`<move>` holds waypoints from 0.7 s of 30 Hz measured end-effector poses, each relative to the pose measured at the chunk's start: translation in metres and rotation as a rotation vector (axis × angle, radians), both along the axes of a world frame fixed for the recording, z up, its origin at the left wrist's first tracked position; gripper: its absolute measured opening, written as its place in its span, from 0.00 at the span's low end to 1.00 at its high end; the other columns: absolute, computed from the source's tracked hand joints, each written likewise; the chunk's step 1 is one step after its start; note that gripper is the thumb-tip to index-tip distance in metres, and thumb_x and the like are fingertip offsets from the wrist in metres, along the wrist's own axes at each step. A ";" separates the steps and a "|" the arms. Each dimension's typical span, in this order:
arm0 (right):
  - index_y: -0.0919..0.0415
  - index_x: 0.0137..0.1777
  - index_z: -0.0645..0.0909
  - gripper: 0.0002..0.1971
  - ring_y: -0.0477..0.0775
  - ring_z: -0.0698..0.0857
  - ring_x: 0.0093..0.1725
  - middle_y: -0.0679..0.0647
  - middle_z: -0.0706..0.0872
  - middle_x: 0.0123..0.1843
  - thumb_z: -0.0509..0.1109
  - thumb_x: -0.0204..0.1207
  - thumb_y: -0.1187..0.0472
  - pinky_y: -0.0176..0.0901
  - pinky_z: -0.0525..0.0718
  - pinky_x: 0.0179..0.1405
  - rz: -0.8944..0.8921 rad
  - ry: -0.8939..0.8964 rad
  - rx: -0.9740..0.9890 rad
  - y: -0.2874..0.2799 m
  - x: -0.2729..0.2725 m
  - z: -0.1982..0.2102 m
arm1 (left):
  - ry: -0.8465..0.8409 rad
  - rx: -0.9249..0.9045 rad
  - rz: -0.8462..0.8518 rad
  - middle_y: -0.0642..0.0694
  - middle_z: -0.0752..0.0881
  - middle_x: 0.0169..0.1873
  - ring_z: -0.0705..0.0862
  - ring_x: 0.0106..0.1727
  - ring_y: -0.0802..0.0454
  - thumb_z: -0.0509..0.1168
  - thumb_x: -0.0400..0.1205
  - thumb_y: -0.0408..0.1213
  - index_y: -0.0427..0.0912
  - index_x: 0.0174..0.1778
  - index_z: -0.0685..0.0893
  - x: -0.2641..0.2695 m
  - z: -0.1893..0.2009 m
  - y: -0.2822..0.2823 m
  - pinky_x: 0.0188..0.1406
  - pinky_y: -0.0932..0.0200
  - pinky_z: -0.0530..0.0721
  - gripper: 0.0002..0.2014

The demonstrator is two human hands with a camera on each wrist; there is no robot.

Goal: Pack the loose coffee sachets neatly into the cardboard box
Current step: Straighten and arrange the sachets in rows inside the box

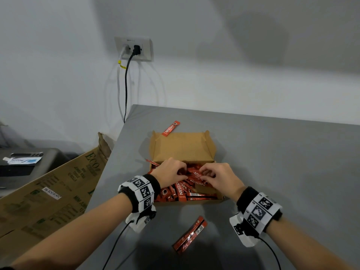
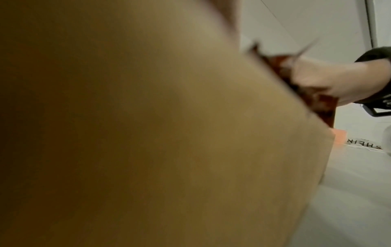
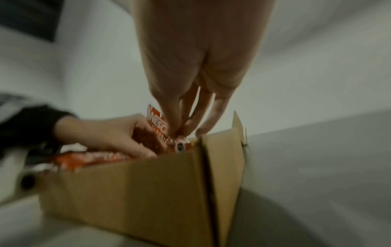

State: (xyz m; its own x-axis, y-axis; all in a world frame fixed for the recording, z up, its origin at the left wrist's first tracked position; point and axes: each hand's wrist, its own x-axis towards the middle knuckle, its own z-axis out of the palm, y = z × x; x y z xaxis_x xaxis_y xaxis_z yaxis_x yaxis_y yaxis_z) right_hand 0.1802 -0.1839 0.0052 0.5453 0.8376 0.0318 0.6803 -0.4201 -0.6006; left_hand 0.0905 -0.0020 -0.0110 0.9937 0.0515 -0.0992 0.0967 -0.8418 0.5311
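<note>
The open cardboard box [image 1: 212, 151] stands mid-table with its lid folded back, and a jumble of red coffee sachets [image 1: 183, 190] lies inside. Over the box's middle, my left hand [image 1: 176, 170] and right hand [image 1: 209, 173] both pinch a small bundle of sachets [image 1: 194, 175]. In the right wrist view my right hand [image 3: 182, 132] has its fingertips closed on the bundle [image 3: 155, 128], with the left hand [image 3: 118, 133] gripping it from the other side. The box wall [image 2: 148, 133] fills most of the left wrist view. Loose sachets lie on the table in front of the box [image 1: 190, 235] and behind the lid [image 1: 171, 128].
A large printed carton [image 1: 52, 191] leans against the table's left edge. Beyond it sits a dark machine [image 1: 25, 162]. A wall socket [image 1: 134, 48] with two cables hangs behind the grey table [image 1: 282, 172]. Thin black wires trail from both wristbands.
</note>
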 end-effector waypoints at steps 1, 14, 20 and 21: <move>0.61 0.51 0.86 0.07 0.40 0.82 0.43 0.50 0.86 0.46 0.72 0.75 0.63 0.30 0.79 0.48 0.057 -0.071 -0.052 0.002 -0.001 0.001 | 0.002 -0.005 0.001 0.45 0.87 0.47 0.85 0.46 0.53 0.68 0.80 0.39 0.39 0.50 0.85 0.000 0.000 0.000 0.48 0.61 0.83 0.08; 0.64 0.42 0.83 0.05 0.60 0.85 0.47 0.58 0.88 0.44 0.65 0.73 0.68 0.53 0.82 0.48 -0.015 -0.202 -0.301 0.013 -0.008 -0.004 | 0.031 -0.042 0.004 0.46 0.89 0.42 0.85 0.39 0.57 0.69 0.75 0.38 0.38 0.49 0.85 0.000 0.004 0.001 0.38 0.70 0.81 0.10; 0.64 0.45 0.80 0.07 0.63 0.83 0.51 0.60 0.85 0.50 0.60 0.76 0.69 0.54 0.81 0.50 -0.008 -0.248 -0.392 0.019 -0.015 -0.008 | 0.029 -0.003 0.010 0.46 0.87 0.42 0.85 0.42 0.53 0.72 0.74 0.47 0.38 0.48 0.85 -0.001 0.005 -0.002 0.39 0.66 0.81 0.16; 0.64 0.46 0.80 0.07 0.63 0.83 0.52 0.60 0.85 0.51 0.59 0.76 0.68 0.54 0.81 0.51 -0.003 -0.256 -0.394 0.019 -0.016 -0.008 | 0.026 0.014 0.012 0.46 0.87 0.43 0.84 0.43 0.53 0.72 0.75 0.47 0.38 0.48 0.85 0.000 0.004 -0.002 0.41 0.64 0.82 0.16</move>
